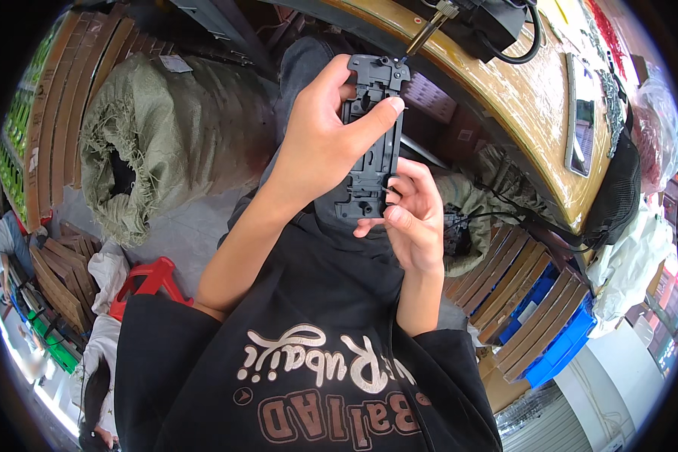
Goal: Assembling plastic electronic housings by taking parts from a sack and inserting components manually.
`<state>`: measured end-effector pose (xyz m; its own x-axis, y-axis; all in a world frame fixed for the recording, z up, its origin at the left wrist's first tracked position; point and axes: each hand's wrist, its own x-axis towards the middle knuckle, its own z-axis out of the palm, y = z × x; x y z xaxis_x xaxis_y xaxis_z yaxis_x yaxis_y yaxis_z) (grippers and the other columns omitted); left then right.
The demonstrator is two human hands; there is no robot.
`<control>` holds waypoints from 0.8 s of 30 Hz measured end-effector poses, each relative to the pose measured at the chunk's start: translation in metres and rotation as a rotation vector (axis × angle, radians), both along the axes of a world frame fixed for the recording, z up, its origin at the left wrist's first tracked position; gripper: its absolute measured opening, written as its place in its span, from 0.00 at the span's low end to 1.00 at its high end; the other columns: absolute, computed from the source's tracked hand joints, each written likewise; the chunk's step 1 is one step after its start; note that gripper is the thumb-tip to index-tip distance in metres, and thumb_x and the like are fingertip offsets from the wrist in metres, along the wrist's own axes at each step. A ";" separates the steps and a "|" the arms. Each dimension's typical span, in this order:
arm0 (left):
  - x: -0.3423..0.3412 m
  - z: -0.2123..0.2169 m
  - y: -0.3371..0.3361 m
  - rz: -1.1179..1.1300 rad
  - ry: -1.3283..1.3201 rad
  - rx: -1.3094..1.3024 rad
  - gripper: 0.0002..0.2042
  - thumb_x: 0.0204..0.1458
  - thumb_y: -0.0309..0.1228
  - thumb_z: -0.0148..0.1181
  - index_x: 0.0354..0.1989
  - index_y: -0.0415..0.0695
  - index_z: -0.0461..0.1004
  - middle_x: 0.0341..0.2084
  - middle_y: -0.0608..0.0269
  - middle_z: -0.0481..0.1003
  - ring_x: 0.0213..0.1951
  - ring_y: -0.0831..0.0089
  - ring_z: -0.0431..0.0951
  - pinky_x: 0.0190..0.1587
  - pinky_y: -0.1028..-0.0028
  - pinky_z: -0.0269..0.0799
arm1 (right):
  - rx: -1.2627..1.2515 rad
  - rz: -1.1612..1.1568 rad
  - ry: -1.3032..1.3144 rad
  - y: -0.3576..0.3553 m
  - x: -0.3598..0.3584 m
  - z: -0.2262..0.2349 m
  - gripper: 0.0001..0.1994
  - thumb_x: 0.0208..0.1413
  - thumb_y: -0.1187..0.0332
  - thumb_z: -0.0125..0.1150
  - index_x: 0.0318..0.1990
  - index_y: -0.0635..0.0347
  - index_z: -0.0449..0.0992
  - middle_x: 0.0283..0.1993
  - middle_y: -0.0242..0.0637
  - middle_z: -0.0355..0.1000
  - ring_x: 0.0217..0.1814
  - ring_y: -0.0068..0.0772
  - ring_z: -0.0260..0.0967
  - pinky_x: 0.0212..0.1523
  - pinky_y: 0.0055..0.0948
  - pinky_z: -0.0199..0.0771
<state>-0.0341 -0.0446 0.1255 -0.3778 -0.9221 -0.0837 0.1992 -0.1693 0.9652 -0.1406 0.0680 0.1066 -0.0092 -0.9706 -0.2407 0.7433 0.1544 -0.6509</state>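
Observation:
My left hand grips a long black plastic chassis part by its upper half, thumb laid across the front. The part stands nearly upright, its moulded, recessed side showing. At its lower right edge is my right hand, fingers curled and thumb bent in toward them. A small dark piece shows between these fingers, too small to make out. Just beside the part's upper right corner is the tip of a metal driver bit, which sticks out from the table edge. Whether the bit touches the part I cannot tell.
A wrapped wooden table curves along the right, with a phone on it. A large woven sack lies at left, near a red stool. Stacked brown boards and a blue crate stand lower right. Another person is far left.

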 end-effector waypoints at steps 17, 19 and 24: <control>-0.001 -0.005 -0.009 -0.022 -0.058 -0.095 0.10 0.45 0.25 0.56 0.35 0.39 0.65 0.25 0.67 0.69 0.26 0.86 0.67 0.27 0.85 0.64 | 0.027 -0.021 0.014 -0.007 0.001 0.002 0.22 0.43 0.81 0.56 0.48 0.70 0.58 0.40 0.43 0.63 0.35 0.38 0.70 0.30 0.37 0.77; -0.001 -0.003 -0.009 -0.015 -0.047 -0.067 0.09 0.43 0.25 0.56 0.33 0.38 0.66 0.25 0.66 0.70 0.27 0.84 0.67 0.29 0.83 0.64 | 0.016 -0.030 0.011 -0.007 0.001 0.003 0.22 0.43 0.81 0.56 0.48 0.70 0.58 0.40 0.43 0.63 0.36 0.38 0.70 0.31 0.37 0.77; 0.000 0.001 -0.009 -0.018 -0.035 -0.006 0.09 0.42 0.26 0.57 0.31 0.36 0.66 0.25 0.66 0.71 0.28 0.83 0.68 0.30 0.81 0.65 | 0.017 -0.041 0.051 -0.007 0.002 0.005 0.22 0.43 0.81 0.56 0.48 0.70 0.58 0.40 0.44 0.63 0.36 0.34 0.68 0.31 0.36 0.77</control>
<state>-0.0341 -0.0539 0.1266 -0.3911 -0.9158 -0.0916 0.1620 -0.1665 0.9726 -0.1383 0.0612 0.1117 -0.0611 -0.9650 -0.2549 0.7152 0.1358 -0.6856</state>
